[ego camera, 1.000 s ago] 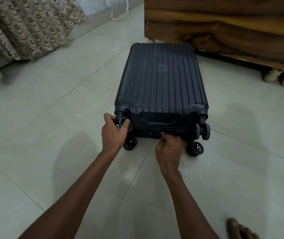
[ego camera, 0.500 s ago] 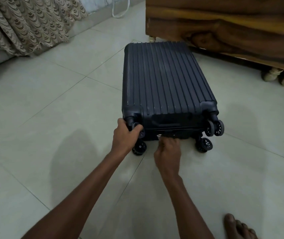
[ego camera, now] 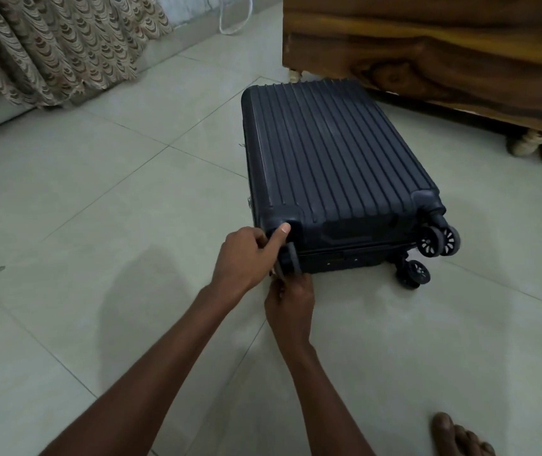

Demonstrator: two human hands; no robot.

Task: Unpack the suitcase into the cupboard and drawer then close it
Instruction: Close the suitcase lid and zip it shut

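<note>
A: Pale grey floor tiles (ego camera: pixel 105 199) run across the whole room, with a patterned curtain (ego camera: pixel 59 44) hanging at the upper left and a white cord (ego camera: pixel 233 23) looped on the floor near the wall.

B: And the suitcase?

A: The dark blue ribbed hard-shell suitcase (ego camera: pixel 329 159) lies flat on the tiles, zipped together, its far end just beside the wooden cabinet (ego camera: pixel 427 51) that stands on pale turned feet (ego camera: pixel 526 144). The wheel end points toward the person.

B: Which wheels show?

A: The two on the right corner (ego camera: pixel 436 240) and (ego camera: pixel 414 273) stand free of the floor or just on it (I cannot tell which). The left ones are mostly covered by hands.

B: What is the left hand doing?

A: The left hand (ego camera: pixel 246 258) wraps round the near left corner of the case, thumb pressed up against the shell and fingers curled behind the caster (ego camera: pixel 289 258).

B: And the right?

A: The right hand (ego camera: pixel 291 306) sits just beneath it, touching it, fingers bunched at the bottom seam by that same corner. Something small and pale shows between the two hands; it looks pinched, but whether that is a zip pull I cannot tell.

B: Anything else?

A: A bare foot (ego camera: pixel 457 436) at the lower right edge, flat on the tiles.
</note>
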